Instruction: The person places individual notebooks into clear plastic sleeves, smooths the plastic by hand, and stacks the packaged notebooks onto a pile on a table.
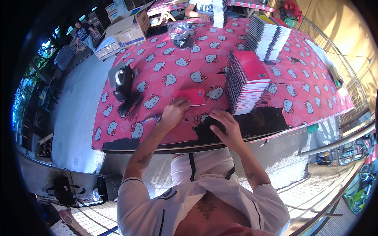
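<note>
A red notebook (193,96) lies flat on the table in front of me. My left hand (175,111) has its fingers curled on the notebook's left edge. To its right, near the table's front edge, my right hand (226,125) is open, fingers apart, with nothing in it. Just beyond that hand stands a tall stack of red spiral notebooks (250,67), black coils along one side. At the left sits a black device with a metal handle (123,83). A heap of loose black binding coils (130,106) lies beside it.
The table (169,80) wears a pink cat-print cover, torn to black at the front. More notebook stacks (264,36) stand at the far right, another stack (219,13) at the back. A clear plastic bag (181,34), cardboard box (128,29), and two other people (83,33) are farther off.
</note>
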Demonstrator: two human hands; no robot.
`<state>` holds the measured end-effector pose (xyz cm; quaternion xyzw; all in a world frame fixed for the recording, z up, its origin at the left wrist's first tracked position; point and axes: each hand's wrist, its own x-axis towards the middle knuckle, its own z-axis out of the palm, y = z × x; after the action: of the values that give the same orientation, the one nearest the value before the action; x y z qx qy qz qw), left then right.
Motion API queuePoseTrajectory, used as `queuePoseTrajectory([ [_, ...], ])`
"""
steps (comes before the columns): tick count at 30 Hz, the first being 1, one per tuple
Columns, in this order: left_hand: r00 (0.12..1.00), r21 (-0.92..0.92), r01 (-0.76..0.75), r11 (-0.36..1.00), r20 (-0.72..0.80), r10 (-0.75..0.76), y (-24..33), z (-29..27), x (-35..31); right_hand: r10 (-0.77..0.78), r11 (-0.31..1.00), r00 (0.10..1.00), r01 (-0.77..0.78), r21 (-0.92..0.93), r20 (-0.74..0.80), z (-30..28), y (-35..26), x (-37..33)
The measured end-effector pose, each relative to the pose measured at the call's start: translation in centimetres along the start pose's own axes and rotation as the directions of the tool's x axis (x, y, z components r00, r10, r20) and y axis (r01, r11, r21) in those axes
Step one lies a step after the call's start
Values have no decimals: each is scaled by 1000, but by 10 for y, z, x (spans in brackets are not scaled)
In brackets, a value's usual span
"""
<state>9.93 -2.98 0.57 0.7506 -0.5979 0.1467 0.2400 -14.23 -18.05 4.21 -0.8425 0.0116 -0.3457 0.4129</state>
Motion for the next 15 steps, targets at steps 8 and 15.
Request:
queuePoseTrajectory([
  [8, 931, -276, -266, 924, -323, 171, 94, -98, 147, -389, 684, 855, 20, -729, -342, -68, -39, 50],
  [15, 815, -469, -511, 720, 1, 579, 114, -29, 209, -281, 593, 921, -55, -803, -270, -86, 0, 73],
])
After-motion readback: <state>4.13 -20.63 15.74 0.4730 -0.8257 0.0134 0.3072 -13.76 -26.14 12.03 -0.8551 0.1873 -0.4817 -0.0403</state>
